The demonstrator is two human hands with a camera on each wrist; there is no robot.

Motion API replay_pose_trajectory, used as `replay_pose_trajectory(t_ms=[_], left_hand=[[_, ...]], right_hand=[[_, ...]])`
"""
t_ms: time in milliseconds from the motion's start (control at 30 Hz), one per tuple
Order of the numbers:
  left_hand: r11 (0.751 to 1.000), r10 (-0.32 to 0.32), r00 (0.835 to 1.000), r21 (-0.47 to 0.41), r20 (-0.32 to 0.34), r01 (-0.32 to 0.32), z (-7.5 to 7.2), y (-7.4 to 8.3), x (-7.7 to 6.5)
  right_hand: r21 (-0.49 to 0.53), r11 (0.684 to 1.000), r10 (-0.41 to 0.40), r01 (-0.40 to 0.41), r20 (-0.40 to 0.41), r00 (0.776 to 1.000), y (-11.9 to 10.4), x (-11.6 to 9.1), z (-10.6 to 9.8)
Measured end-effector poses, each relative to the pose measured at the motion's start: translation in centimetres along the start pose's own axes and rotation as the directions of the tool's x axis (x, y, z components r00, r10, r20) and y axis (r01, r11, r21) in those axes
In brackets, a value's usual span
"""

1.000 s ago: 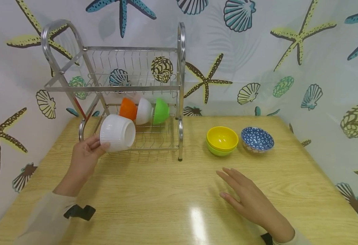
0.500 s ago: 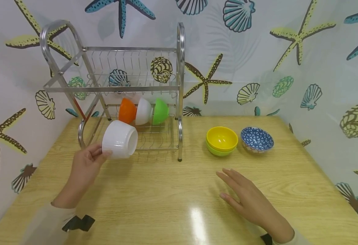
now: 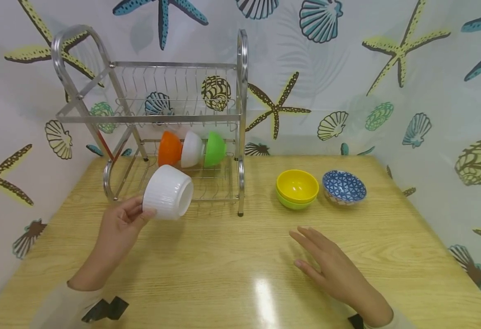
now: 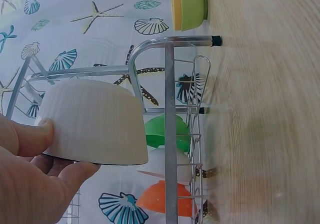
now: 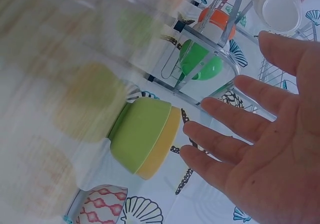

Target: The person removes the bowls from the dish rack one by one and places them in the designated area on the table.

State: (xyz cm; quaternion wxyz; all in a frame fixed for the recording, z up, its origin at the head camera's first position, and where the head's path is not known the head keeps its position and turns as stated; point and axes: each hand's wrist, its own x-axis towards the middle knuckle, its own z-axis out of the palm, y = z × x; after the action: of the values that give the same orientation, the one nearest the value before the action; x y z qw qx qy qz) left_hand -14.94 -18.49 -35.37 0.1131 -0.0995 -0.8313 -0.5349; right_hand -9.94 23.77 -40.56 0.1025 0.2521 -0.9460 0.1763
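White bowl (image 3: 167,191) pinched on its side before the dish rack (image 3: 150,119)

The bowl is raised over the far left part of the surface (image 3: 207,265), in front of the rack's lower tier, its mouth turned left and its base right. The left grip (image 3: 121,225) grasps it at the rim; the right grip (image 3: 327,262) is released and holds nothing.

Likely faults: since the bowl is supported on the rim side only, its base could swing down and the smooth wall slip from the digits, dropping it on the surface. A move toward the far edge could strike the rack's front bar or knock the orange bowl (image 3: 169,148), which leans in a row with a second white bowl (image 3: 191,149) and a green bowl (image 3: 215,149). A wide sweep to the right could catch the yellow bowl (image 3: 297,185), nested in a light green bowl (image 3: 294,204), or the blue patterned bowl (image 3: 343,186) toward the far right corner.

Pose: the left forearm (image 3: 65,306) reaches obliquely toward the far edge. The right grip appears to hover palm down, fingers extended toward the far edge and leftward, thumb apart.
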Motion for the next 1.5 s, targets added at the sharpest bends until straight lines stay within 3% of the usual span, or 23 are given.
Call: replay_pose_trajectory(t_ms=[400, 700, 800, 900, 1067, 1167, 1300, 1500], left_hand=[[0.988, 0.153, 0.988, -0.02, 0.025, -0.152, 1.0, 1.3, -0.7], [0.961, 0.271, 0.959, 0.039, 0.087, -0.275, 1.7, 2.1, -1.7], [0.939, 0.333, 0.936, 0.047, 0.117, -0.34, 1.9, 2.4, -1.8], [0.882, 0.453, 0.882, 0.081, 0.127, -0.464, 2.2, 2.5, -1.8], [0.742, 0.635, 0.749, 0.123, 0.188, -0.659, 2.6, 2.4, -1.8], [0.666, 0.692, 0.677, 0.139, 0.251, -0.733, 2.7, 2.6, -2.0], [0.594, 0.732, 0.606, 0.143, 0.313, -0.791, 2.9, 2.9, -2.2], [0.476, 0.791, 0.5, 0.161, 0.351, -0.865, 3.2, 3.3, -2.2]], right_hand=[[0.002, 1.0, -0.011, 0.011, -0.014, 1.0, -0.2, 0.1, 0.0], [0.004, 1.0, -0.021, 0.021, -0.022, 1.0, -0.3, 0.1, 0.1], [0.0, 1.0, -0.024, 0.024, -0.022, 0.999, -0.3, 0.1, 0.1], [-0.005, 1.0, -0.028, 0.027, -0.021, 0.999, -0.3, 0.1, 0.1], [-0.003, 1.0, -0.025, 0.025, -0.016, 1.0, -0.3, 0.1, 0.0], [0.002, 1.0, -0.017, 0.017, -0.007, 1.0, -0.4, 0.1, 0.0], [0.0, 1.0, -0.014, 0.014, 0.001, 1.0, -0.5, 0.1, 0.1], [-0.009, 1.0, -0.027, 0.027, 0.0, 1.0, -0.5, 0.1, 0.0]])
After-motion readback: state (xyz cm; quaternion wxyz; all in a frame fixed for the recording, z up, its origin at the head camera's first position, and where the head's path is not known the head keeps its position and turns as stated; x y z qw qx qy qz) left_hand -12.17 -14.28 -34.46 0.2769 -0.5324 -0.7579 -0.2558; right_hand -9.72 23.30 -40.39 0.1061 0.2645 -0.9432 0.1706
